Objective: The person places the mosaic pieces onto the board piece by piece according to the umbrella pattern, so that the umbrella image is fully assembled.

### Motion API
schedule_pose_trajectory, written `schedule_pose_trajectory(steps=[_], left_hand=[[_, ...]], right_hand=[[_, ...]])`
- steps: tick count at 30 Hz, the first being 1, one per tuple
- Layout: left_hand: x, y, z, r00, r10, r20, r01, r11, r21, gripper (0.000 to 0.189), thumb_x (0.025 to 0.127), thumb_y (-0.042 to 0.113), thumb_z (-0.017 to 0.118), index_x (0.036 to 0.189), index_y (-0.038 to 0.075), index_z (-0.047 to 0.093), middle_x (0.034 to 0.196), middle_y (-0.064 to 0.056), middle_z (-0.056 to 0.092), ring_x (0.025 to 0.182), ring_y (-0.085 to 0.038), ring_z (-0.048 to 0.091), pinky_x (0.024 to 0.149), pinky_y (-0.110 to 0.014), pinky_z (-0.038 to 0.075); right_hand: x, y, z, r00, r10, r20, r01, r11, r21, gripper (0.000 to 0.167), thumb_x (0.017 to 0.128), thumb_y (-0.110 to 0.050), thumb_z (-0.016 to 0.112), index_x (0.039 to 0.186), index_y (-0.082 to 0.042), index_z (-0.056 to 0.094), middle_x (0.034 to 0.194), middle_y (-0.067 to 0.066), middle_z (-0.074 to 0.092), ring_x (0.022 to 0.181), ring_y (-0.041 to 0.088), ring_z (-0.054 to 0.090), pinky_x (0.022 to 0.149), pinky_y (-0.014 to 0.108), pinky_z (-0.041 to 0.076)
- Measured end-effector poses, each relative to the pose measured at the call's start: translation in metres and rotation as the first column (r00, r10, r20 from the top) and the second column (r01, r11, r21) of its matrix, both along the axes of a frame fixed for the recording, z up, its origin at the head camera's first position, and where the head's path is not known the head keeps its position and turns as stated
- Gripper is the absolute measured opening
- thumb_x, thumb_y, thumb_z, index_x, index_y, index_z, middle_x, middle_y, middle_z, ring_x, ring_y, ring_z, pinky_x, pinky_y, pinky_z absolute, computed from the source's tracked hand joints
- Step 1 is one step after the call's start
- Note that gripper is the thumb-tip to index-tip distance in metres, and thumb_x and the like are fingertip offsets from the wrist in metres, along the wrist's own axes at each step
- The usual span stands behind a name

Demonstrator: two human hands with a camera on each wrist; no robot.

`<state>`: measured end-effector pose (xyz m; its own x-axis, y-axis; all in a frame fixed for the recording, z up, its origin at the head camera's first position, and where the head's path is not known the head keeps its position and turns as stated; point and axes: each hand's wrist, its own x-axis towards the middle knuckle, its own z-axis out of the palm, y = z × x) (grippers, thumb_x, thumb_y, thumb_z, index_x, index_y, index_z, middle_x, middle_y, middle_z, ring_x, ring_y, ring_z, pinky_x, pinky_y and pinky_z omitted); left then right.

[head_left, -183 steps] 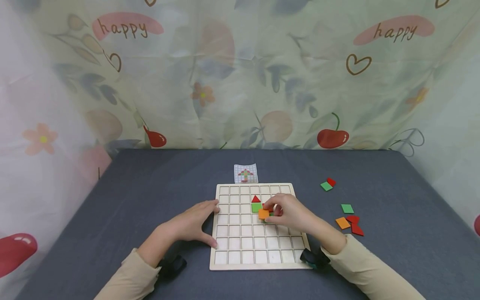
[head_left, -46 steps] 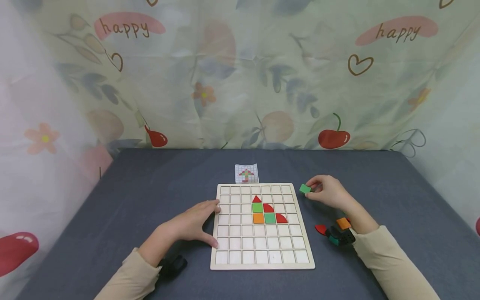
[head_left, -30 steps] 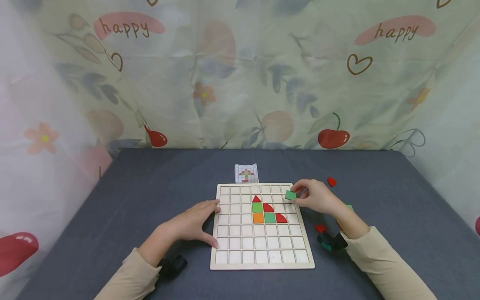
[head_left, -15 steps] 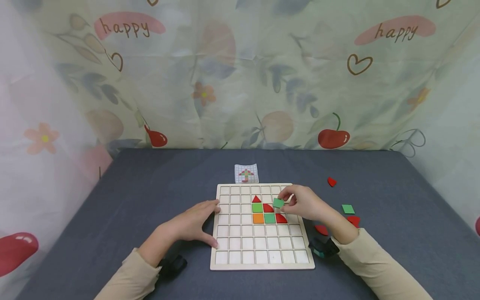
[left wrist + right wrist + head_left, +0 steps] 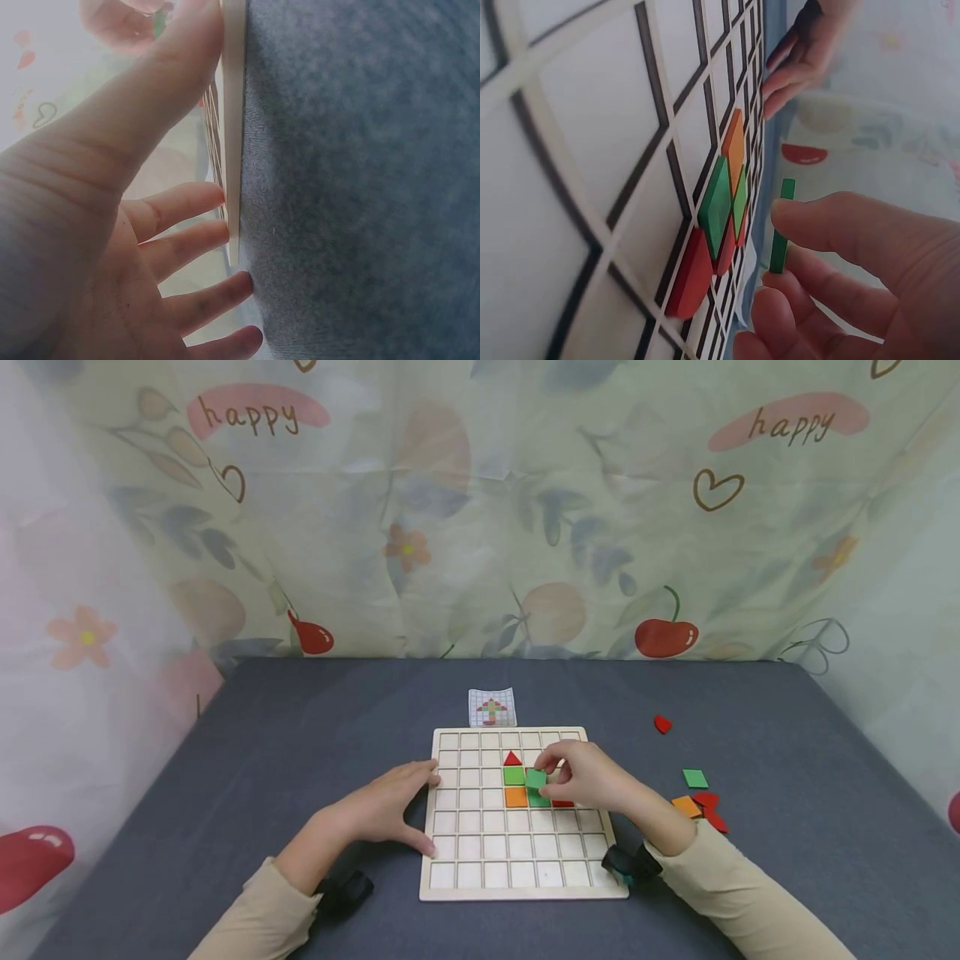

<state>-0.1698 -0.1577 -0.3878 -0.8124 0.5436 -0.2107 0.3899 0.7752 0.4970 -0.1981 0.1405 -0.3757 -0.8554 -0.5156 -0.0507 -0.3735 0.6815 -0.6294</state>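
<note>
My right hand (image 5: 585,774) pinches a green square tile (image 5: 536,779) between thumb and fingers. In the right wrist view that green tile (image 5: 781,229) is edge-on, apart from the gridded wooden board (image 5: 480,872). Set in the board's cells are a red triangle (image 5: 512,759), a light green square (image 5: 513,776), an orange square (image 5: 515,797), another green square (image 5: 538,800) and a red quarter-round piece (image 5: 692,277). A second red quarter-round is mostly hidden behind the held tile. My left hand (image 5: 378,802) touches the board's left edge, thumb and fingers spread.
A small picture card (image 5: 491,707) lies behind the board. On the dark table to the right are a lone red piece (image 5: 662,724), a green square (image 5: 695,778), an orange square (image 5: 686,807) and red pieces (image 5: 715,820). A patterned cloth (image 5: 480,527) hangs behind.
The orange tile held earlier now sits in a board cell. My right hand has brought a green tile from the table's right leftward over the board. My left hand stays at the edge.
</note>
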Motion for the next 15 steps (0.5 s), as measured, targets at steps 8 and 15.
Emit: schedule_pose_trajectory(steps=[8, 15], left_hand=[[0.0, 0.0, 0.0, 1.0, 0.0, -0.002, 0.0, 1.0, -0.002, 0.091, 0.065, 0.048, 0.081, 0.135, 0.003, 0.043, 0.152, -0.017, 0.028, 0.141, -0.034, 0.026, 0.113, -0.05, 0.025], [0.0, 0.0, 0.0, 1.0, 0.0, -0.002, 0.0, 1.0, -0.006, 0.091, 0.065, 0.048, 0.08, 0.135, 0.003, 0.043, 0.152, -0.017, 0.028, 0.141, -0.034, 0.026, 0.113, -0.05, 0.026]], right_hand=[[0.002, -0.012, 0.0, 0.999, 0.049, -0.009, -0.049, 0.999, -0.01, 0.021, 0.078, -0.01, 0.071, 0.097, -0.003, 0.066, 0.085, 0.006, 0.063, 0.064, 0.008, 0.048, 0.058, 0.019, 0.042], [0.004, -0.021, -0.002, 0.996, 0.088, -0.033, -0.088, 0.996, 0.002, 0.019, 0.077, -0.01, 0.073, 0.094, -0.005, 0.066, 0.084, 0.004, 0.064, 0.068, 0.009, 0.05, 0.062, 0.018, 0.043]])
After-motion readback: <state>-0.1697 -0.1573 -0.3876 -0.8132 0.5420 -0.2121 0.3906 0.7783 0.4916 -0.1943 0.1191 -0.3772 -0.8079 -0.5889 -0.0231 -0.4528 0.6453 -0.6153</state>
